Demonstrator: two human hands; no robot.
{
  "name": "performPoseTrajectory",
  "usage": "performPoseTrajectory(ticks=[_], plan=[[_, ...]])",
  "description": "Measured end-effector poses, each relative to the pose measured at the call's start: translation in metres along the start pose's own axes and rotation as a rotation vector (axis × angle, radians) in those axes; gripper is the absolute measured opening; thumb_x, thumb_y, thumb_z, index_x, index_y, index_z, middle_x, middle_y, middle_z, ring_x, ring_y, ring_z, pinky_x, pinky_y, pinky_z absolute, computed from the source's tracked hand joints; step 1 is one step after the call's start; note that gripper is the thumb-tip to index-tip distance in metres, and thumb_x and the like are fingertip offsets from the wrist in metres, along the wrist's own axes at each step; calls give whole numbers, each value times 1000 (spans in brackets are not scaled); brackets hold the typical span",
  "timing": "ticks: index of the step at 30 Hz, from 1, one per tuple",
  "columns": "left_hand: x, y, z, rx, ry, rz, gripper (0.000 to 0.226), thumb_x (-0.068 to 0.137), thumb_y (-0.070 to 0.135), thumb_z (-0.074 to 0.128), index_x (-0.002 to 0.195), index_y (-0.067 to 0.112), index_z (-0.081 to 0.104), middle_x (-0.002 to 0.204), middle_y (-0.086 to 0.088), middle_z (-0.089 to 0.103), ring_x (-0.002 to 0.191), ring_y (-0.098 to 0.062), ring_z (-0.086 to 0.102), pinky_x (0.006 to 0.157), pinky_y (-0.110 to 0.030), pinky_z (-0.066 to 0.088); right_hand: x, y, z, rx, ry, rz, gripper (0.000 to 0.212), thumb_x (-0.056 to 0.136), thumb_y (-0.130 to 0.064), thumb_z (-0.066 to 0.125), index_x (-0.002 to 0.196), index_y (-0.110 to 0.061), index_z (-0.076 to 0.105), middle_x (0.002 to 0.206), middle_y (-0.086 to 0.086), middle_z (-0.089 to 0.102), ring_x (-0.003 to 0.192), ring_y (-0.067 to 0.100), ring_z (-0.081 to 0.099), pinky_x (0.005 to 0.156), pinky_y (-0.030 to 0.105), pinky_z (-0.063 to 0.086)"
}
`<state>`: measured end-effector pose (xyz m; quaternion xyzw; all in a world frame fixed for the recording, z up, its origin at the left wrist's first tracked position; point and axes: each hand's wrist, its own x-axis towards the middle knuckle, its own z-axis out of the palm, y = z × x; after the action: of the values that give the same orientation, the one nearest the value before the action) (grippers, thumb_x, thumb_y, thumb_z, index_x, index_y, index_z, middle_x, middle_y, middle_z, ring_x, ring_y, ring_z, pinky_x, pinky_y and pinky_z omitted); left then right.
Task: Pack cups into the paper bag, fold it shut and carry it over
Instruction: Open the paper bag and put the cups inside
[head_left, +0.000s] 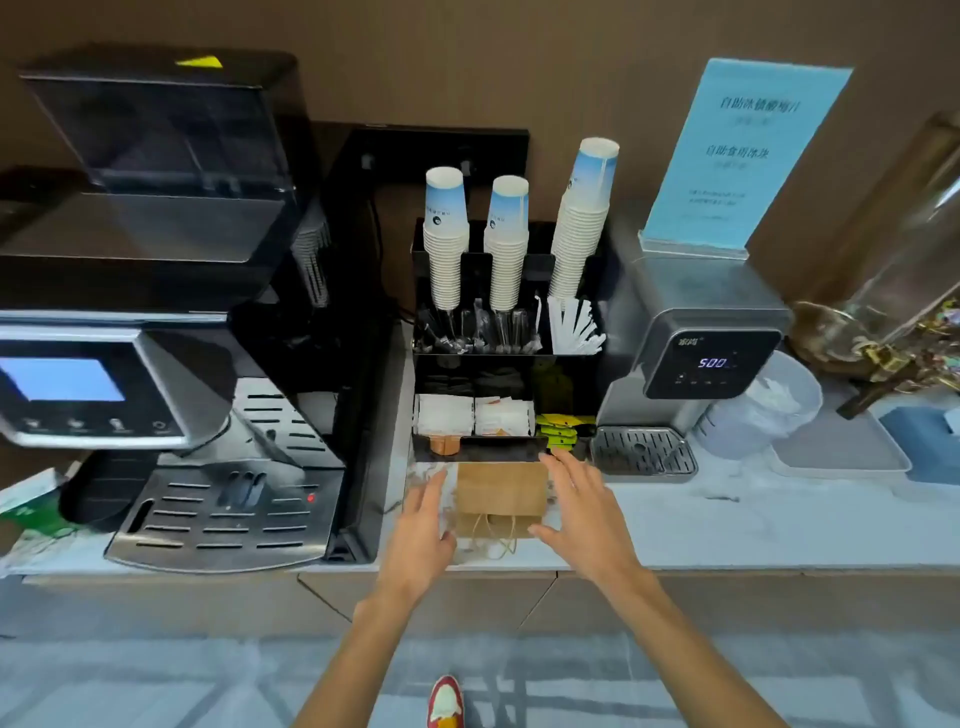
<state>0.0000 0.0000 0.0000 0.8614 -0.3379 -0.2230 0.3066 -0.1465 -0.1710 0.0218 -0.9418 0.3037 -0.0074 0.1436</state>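
Observation:
A brown paper bag (500, 498) lies flat on the counter in front of a black organizer, its twine handles pointing toward me. My left hand (422, 525) hovers at the bag's left edge, fingers spread and holding nothing. My right hand (577, 506) hovers at the bag's right edge, also spread and holding nothing. Three stacks of white-and-blue paper cups stand upside down in the organizer: a left stack (444, 236), a middle stack (507, 241) and a taller, leaning right stack (582, 215).
A black coffee machine (171, 322) fills the counter's left. The organizer (498, 410) holds stirrers, sachets and tea bags. A grey water dispenser (691, 353), a blue sign (737, 150), a plastic tub (763, 410) and a tray (841, 447) stand to the right. Counter edge (727, 566) runs near me.

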Motion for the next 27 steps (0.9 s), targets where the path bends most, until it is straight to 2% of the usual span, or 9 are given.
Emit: performPoseTrajectory(ticks=[4,7,9,11,13,15,18,22,27], plan=[[19,-3,6,-67,-81,15,94,83,-2,66,155,30,16,135,-4,45,114,-28,55,93,-47,56,11,-6,18,-38,-50,35,97,79,-42,77,154,-28,17,164,-8,16,142,21,30,106,38,42],[32,-9,13,-192,-94,-31,95,83,7,71,156,30,15,112,7,48,95,-18,58,86,-45,59,16,-4,28,-7,-19,14,82,86,-37,68,153,-27,22,163,-10,21,141,17,34,105,37,43],[42,-13,13,-276,-124,-88,91,83,3,72,155,27,22,102,11,50,80,-13,58,82,-44,59,20,1,29,34,16,-4,72,91,-36,61,153,-27,26,162,-11,24,142,14,34,109,36,41],[48,-14,10,-315,-167,-124,83,85,-4,67,153,26,30,105,7,53,77,-10,56,79,-40,58,23,8,27,29,-4,-53,74,91,-40,61,154,-26,25,163,-10,22,141,14,33,111,36,39],[51,-11,9,-274,-161,-119,77,85,-9,62,150,24,38,114,1,57,81,-6,57,77,-28,59,25,14,24,-50,-73,-130,91,83,-47,68,156,-25,18,164,-10,16,140,15,29,111,36,38],[49,-4,9,-246,-134,-124,74,83,-12,59,146,22,44,101,7,59,81,-3,61,72,-17,56,26,16,22,-119,-118,-172,101,80,-47,71,157,-23,11,165,-8,14,140,16,29,112,36,37],[44,5,11,-302,-111,-148,66,82,-13,59,141,16,49,87,12,55,74,2,63,61,-6,50,27,20,23,-110,-104,-215,87,91,-39,62,158,-23,10,164,-9,17,142,16,32,114,34,34],[42,8,8,-357,-75,-159,63,85,-12,58,142,10,45,93,19,50,80,-2,55,67,-5,50,33,33,12,-73,-189,-297,76,99,-41,45,159,-21,2,166,-8,7,144,17,24,116,35,31],[38,14,0,-565,-196,-211,77,83,-21,50,146,22,38,98,-2,51,86,-11,54,60,-10,50,37,38,2,128,-263,-336,50,107,-29,31,156,-24,22,166,-16,-4,146,11,15,121,31,20]])
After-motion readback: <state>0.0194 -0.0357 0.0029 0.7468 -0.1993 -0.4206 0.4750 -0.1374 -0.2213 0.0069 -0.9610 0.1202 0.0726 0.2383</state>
